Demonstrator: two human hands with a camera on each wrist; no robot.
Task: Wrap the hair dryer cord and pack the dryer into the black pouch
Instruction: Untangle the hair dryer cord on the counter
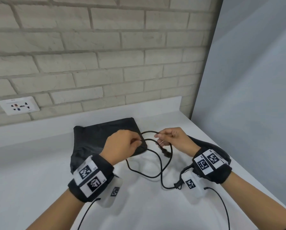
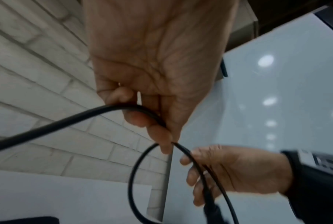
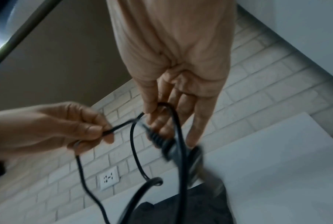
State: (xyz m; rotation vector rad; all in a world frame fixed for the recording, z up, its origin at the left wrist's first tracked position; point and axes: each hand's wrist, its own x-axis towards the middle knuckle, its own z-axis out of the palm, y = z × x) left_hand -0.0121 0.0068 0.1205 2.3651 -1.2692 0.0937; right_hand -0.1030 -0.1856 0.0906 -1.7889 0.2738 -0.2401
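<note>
Both my hands are up over the white counter (image 1: 39,155) right now: left hand (image 1: 122,145) pinching the black cord (image 1: 155,173), right hand (image 1: 175,140) gripping its loops. The black pouch (image 1: 102,135) lies flat just behind them, near the brick wall

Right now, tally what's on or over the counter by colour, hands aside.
Black: 3 - cord, pouch, dryer partly hidden behind the right wrist.
White: 1 - wall socket.
Total: 4.

Black wristbands (image 1: 90,178) carry white square-coded tags and thin cables.
</note>
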